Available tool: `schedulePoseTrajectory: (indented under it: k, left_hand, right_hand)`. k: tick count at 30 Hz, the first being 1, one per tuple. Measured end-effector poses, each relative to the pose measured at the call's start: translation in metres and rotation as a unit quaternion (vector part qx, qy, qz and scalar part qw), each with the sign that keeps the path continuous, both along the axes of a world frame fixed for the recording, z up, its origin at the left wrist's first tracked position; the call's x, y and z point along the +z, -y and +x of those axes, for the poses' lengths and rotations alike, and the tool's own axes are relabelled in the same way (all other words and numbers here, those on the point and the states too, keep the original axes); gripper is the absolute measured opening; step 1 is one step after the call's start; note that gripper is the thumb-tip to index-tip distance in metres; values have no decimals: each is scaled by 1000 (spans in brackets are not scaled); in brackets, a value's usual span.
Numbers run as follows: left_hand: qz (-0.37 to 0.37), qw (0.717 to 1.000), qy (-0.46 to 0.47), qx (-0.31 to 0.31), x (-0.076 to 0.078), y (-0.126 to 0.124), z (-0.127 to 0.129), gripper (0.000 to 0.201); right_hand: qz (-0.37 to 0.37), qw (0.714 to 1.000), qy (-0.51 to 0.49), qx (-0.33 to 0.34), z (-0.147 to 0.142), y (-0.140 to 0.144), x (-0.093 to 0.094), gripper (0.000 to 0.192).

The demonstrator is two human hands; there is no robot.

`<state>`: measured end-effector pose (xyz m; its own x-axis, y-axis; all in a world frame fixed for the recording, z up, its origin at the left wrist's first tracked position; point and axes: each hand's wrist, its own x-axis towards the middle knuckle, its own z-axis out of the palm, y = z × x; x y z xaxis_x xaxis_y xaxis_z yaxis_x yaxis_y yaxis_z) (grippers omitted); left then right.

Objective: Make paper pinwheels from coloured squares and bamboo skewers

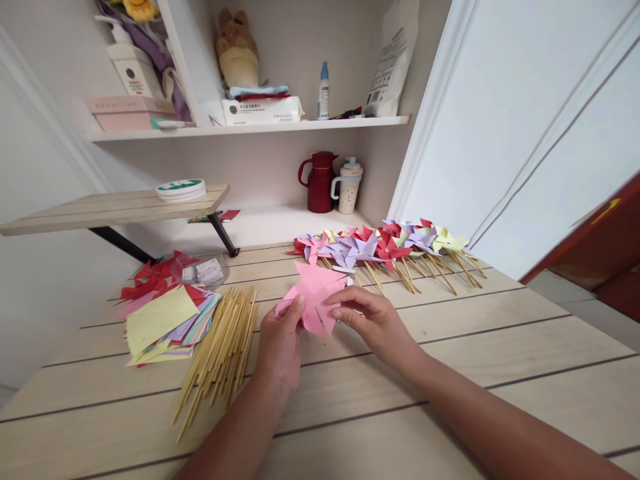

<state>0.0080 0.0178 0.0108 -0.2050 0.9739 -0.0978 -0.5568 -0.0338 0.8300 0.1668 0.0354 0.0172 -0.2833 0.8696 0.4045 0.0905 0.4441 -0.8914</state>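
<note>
Both hands hold a pink paper pinwheel head (315, 293) above the wooden table (450, 347). My left hand (281, 343) grips its lower left part with thumb on the paper. My right hand (373, 319) pinches its right edge with the fingertips. To the left lies a bundle of several bamboo sticks (220, 350), and beside it a stack of coloured paper squares (165, 320) with a yellow sheet on top. Behind the hands a row of finished pinwheels (385, 247) on sticks lies on the table.
Red paper pieces (153, 275) and a clear bag (203, 270) lie at the back left. A small wooden riser (115, 208) carries a tape roll (181, 189). A red jug (320, 181) and a cup (349, 187) stand at the back. Shelves above hold boxes and bottles.
</note>
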Motion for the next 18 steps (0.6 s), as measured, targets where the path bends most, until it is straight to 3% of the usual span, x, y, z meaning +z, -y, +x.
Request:
schedulePoseTrajectory:
  k: [4,9,13,18]
  left_hand:
    - [-2,1000,4,14,2,0,0,34]
    - [4,1000,7,18,3,0,1,36]
    - [1,1000,-8,5,0,0,2,34]
    - [6,999,-33,-7,-5,1,3,33]
  right_hand:
    - [8,1000,-18,4,1,-1,-3,18]
    - [76,997,-10,17,2,-1,-2,27]
    - [117,993,16,1,2,1,3,22]
    - [92,996,6,-12,1,3,5,11]
